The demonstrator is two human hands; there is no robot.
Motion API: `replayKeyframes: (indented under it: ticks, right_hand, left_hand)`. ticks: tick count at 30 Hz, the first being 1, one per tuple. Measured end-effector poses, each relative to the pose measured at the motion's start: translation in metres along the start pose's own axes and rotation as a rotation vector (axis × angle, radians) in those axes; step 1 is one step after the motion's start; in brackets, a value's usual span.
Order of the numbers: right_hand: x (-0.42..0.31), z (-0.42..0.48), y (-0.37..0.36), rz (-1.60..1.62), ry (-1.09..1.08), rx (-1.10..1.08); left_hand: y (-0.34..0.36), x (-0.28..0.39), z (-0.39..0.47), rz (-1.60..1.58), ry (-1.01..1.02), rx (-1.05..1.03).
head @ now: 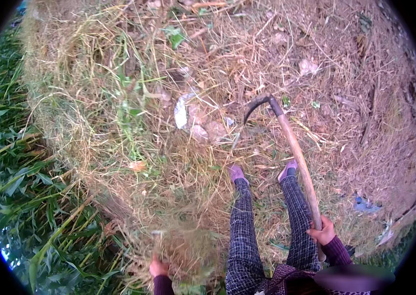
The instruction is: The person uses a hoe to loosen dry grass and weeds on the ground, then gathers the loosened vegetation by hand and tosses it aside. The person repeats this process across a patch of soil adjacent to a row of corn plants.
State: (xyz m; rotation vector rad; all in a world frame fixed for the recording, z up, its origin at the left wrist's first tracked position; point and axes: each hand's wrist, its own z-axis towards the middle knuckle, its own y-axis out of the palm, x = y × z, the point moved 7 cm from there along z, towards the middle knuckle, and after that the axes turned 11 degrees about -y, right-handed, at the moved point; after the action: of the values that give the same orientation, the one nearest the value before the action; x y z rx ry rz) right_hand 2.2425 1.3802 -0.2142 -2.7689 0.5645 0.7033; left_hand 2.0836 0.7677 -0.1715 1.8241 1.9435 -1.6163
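My right hand is closed round the lower part of the wooden handle of a sickle. The tool points away from me, and its dark curved blade hangs just above or on the straw-covered ground, bending to the left. My left hand, low and to the left, is closed on a bunch of dry grass, which is blurred. The fingers are partly hidden by the stalks. Cut dry grass lies all around my feet.
Tall green leafy plants stand along the left edge. A whitish scrap lies ahead of my purple shoes. To the right are a blue scrap and barer brown soil.
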Motion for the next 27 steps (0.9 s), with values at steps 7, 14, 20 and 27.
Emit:
replayKeyframes:
  ticks: [7,14,20,27]
  right_hand:
    - [-0.062,-0.039,0.023,-0.024,-0.104,-0.099]
    - [-0.184,-0.089,0.122,-0.482,-0.731,-0.449]
    - [-0.221,-0.117,0.231,-0.703,-0.901,-0.751]
    - [-0.219,-0.091,0.248,-1.311,-1.023,-0.734]
  left_hand:
    - [-0.075,0.061,-0.018,-0.381,0.368,0.139]
    - [-0.192,-0.020,-0.084,-0.663,0.399,0.316]
    - [-0.224,-0.205,-0.087,-1.887,0.007,0.289]
    - [-0.352,-0.379,-0.135,-1.726,0.003,0.923]
